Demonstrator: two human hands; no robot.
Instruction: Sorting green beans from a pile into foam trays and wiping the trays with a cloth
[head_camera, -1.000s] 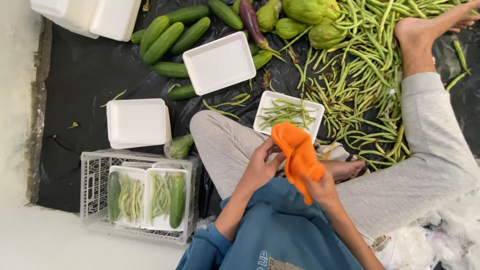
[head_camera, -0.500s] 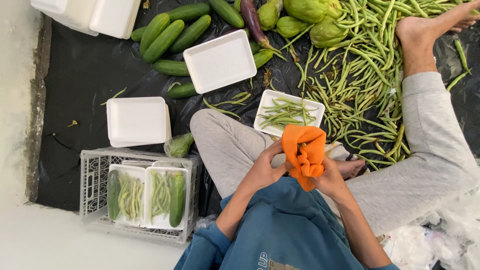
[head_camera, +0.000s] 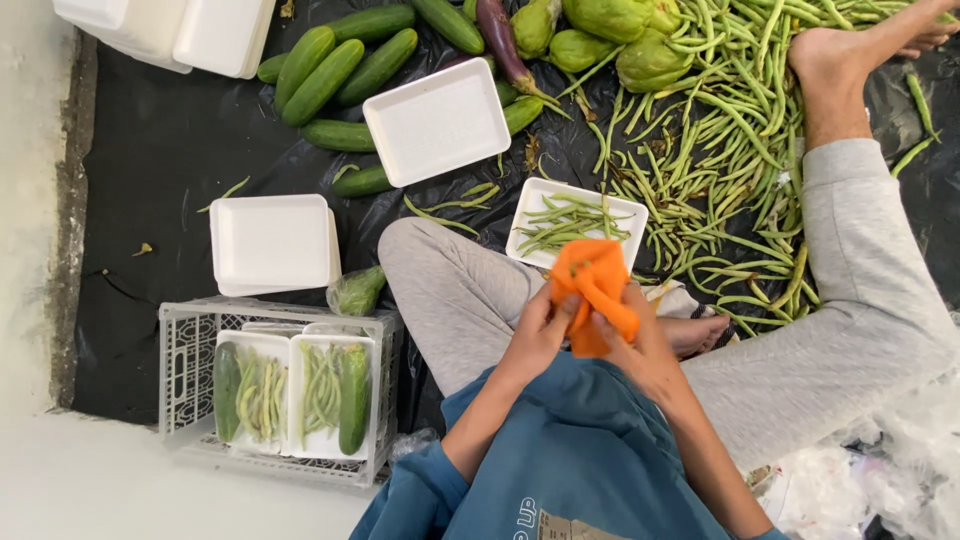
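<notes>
Both my hands hold an orange cloth (head_camera: 594, 285) bunched up above my lap. My left hand (head_camera: 540, 333) grips its left side and my right hand (head_camera: 638, 345) grips its lower right. Just beyond the cloth, a white foam tray (head_camera: 618, 212) with green beans lies by my knee. I sit cross-legged in grey trousers on a black plastic sheet (head_camera: 160, 150).
A white plastic crate (head_camera: 185, 345) at the lower left holds two trays packed with cucumber and beans. Empty foam trays (head_camera: 438, 120) and a stack (head_camera: 270, 243) lie on the sheet. Cucumbers (head_camera: 330, 75), an eggplant (head_camera: 500, 40), chayotes (head_camera: 610, 20) and a bean pile (head_camera: 720, 130) spread at the top.
The orange cloth has been gathered and folded smaller between my hands, which shifted slightly around it.
</notes>
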